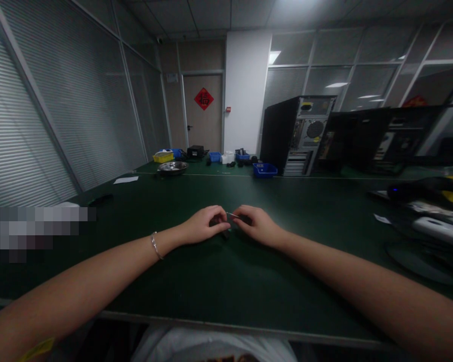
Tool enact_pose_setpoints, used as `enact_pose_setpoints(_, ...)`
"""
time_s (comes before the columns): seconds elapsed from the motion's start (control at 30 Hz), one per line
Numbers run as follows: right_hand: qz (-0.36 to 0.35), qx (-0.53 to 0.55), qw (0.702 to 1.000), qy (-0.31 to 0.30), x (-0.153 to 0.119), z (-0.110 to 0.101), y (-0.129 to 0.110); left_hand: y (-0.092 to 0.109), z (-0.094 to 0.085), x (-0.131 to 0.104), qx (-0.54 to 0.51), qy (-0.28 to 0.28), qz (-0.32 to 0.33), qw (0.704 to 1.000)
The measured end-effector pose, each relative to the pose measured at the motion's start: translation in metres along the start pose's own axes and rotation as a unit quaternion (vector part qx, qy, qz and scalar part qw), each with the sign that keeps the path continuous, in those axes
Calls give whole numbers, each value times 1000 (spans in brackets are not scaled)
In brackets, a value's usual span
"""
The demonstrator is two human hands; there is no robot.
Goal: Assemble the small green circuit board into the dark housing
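My left hand (207, 224) is closed, its thumb and fingers pinching a small dark part (225, 234) low over the table's middle. A bit of green shows beside that part, but its kind is too small to make out. My right hand (259, 227) faces it from a short distance to the right, also closed. Between its thumb and fingers is a slim metal tool (233, 215), whose tip points left toward my left fingertips. Fingers hide most of the tool. Both hands are near the green tabletop (211, 281).
A metal bowl (172, 168), a yellow bin (163, 157) and a blue bin (265, 170) stand toward the back. A black computer tower (298, 136) rises at back right. Cables and a white device (441, 229) lie far right; a white paper (126, 180) lies left.
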State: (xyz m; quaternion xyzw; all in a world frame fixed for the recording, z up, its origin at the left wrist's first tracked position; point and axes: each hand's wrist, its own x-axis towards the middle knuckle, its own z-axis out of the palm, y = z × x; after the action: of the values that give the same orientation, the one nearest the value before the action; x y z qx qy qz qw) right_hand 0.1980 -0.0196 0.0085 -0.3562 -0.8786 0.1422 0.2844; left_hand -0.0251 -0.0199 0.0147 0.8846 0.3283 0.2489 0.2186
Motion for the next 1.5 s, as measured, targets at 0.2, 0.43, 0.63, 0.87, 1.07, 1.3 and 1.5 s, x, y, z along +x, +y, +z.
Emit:
enact_pose_setpoints(0.2, -51, 12, 997, -64, -3, -3, -2, 4, 0, -1, 101, -42, -8, 994)
enact_pose_setpoints(0.43, -58, -21, 994, -88, -3, -5, -6, 6, -2, -2, 91, -46, 17, 995)
enact_pose_setpoints(0.63, -51, 6, 995, -86, -3, -5, -7, -1, -1, -2, 5, -36, 1, 999)
enact_pose_setpoints(0.87, -26, 50, 998, -14, -3, -2, -5, -4, -2, 0, -86, -5, -36, 996)
enact_pose_setpoints(1.07, -34, 63, 997, 31, -1, 1, -1, -13, 6, 3, -219, 27, -27, 975)
enact_pose_setpoints(1.3, -26, 64, 997, 40, -2, 1, -5, -15, 11, 4, -262, 41, -25, 964)
enact_pose_setpoints(1.5, -34, 62, 995, 63, -1, 4, -1, -13, 13, 6, -297, 37, -50, 953)
